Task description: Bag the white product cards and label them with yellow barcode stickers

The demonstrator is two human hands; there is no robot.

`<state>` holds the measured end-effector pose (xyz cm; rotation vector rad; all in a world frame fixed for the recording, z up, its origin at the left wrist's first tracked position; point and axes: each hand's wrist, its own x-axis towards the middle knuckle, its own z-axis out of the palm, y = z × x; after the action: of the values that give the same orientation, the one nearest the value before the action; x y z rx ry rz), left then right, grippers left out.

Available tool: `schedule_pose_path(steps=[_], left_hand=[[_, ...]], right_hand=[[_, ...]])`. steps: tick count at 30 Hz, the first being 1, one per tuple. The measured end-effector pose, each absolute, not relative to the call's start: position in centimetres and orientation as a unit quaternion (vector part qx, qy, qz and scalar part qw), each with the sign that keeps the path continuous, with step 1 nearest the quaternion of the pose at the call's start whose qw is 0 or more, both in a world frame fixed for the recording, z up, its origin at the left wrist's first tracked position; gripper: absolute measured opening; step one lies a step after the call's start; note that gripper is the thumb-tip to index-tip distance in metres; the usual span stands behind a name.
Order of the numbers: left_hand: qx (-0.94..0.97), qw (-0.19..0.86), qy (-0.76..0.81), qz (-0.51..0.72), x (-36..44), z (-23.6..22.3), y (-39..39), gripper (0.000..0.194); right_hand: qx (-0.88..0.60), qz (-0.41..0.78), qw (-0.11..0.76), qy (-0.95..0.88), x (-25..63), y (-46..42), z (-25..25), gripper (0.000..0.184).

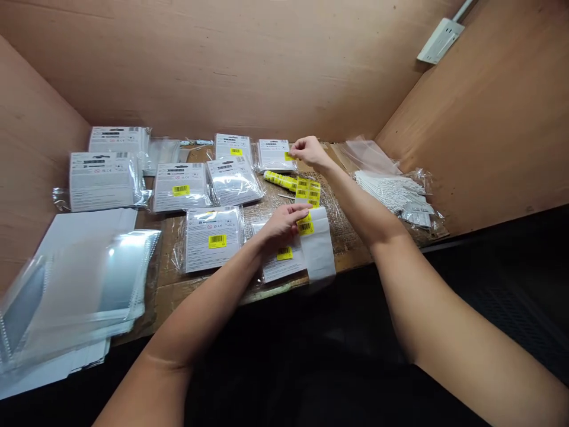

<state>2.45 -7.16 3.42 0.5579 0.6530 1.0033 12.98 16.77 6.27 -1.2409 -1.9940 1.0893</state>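
Note:
My left hand (284, 222) rests near the table's front edge, fingers pinched on a strip of white backing paper (317, 243) that carries yellow barcode labels (306, 225). My right hand (309, 151) reaches to the back, fingers pinched at a yellow label on the edge of a clear-bagged white packet (273, 155). More yellow labels (308, 191) lie between the hands. Several bagged packets lie around, some with a yellow label, such as one (212, 238) left of my left hand.
A stack of clear bags with white sheets (75, 284) fills the front left. A bag of white cords (393, 193) lies at the right. Brown board walls (267, 65) enclose the table on three sides. A white socket (440, 40) sits at the upper right.

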Motion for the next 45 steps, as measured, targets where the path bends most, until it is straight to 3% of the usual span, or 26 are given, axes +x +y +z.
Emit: schedule_pose_path(steps=[6,10,14,17,20,24,27,35,39,42,43,45], left_hand=[[0.237,0.806,0.284,0.462,2.4,2.8,-7.2,0.067],[0.238,0.805,0.285,0.463,2.4,3.0,-7.2,0.064],[0.223,0.795,0.282,0.488,2.5,3.4,-7.0,0.061],[0.203,0.807,0.275,0.482,2.5,3.5,-6.8,0.072],[0.213,0.819,0.249,0.471,2.4,3.5,-6.7,0.081],[0.252,0.822,0.223,0.459,2.4,4.0,-7.0,0.086],[0.271,0.823,0.223,0.447,2.5,4.5,-7.3,0.088],[0.230,0.840,0.219,0.440,2.6,4.6,-7.2,0.084],[0.175,0.842,0.244,0.448,2.6,3.9,-6.7,0.069],[0.163,0.829,0.267,0.463,2.7,3.4,-6.6,0.039],[0.167,0.822,0.270,0.472,2.8,3.3,-6.7,0.027],[0.171,0.810,0.280,0.486,3.0,3.4,-7.0,0.010]], right_hand=[[-0.511,0.306,0.161,-0.787,7.2,21.0,2.8,0.015],[-0.552,0.178,0.109,-0.807,8.0,20.4,2.0,0.040],[-0.589,0.110,0.143,-0.788,11.7,18.7,3.3,0.025],[-0.513,0.176,0.227,-0.809,15.4,13.9,5.8,0.015],[-0.386,0.246,0.249,-0.854,18.9,6.2,8.2,0.024],[-0.328,0.117,0.187,-0.919,22.1,-1.8,9.0,0.018],[-0.341,0.044,0.162,-0.925,22.9,-3.6,8.3,0.027],[-0.308,-0.034,0.209,-0.927,22.3,-4.7,6.9,0.021],[-0.285,0.023,0.296,-0.911,22.3,-5.0,9.6,0.013],[-0.345,0.184,0.401,-0.828,19.7,-1.9,13.1,0.010],[-0.341,0.259,0.394,-0.813,18.0,-0.4,13.9,0.016],[-0.320,0.385,0.292,-0.815,13.4,3.0,14.1,0.029]])
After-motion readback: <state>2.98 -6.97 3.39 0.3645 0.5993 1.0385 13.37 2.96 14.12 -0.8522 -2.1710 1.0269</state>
